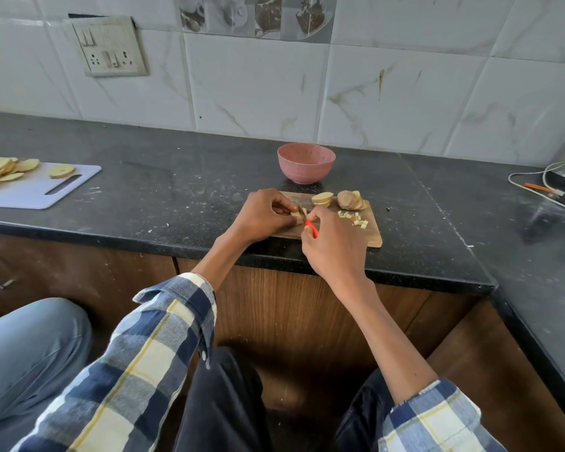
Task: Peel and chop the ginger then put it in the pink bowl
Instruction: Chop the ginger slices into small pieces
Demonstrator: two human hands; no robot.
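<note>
At frame centre, the left hand (pixel 261 216) pinches pale ginger slices (pixel 299 213) on a small wooden board (pixel 371 234) while the right hand (pixel 331 243) grips an orange-handled knife (pixel 311 227); diced bits (pixel 356 219) wait, round pink bowl (pixel 306 167) behind apparently unfilled.

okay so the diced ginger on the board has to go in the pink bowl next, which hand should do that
Probably the right hand: the diced ginger lies just beside it, though it grips the orange-handled knife. The left hand pinches the slice being cut.
</note>
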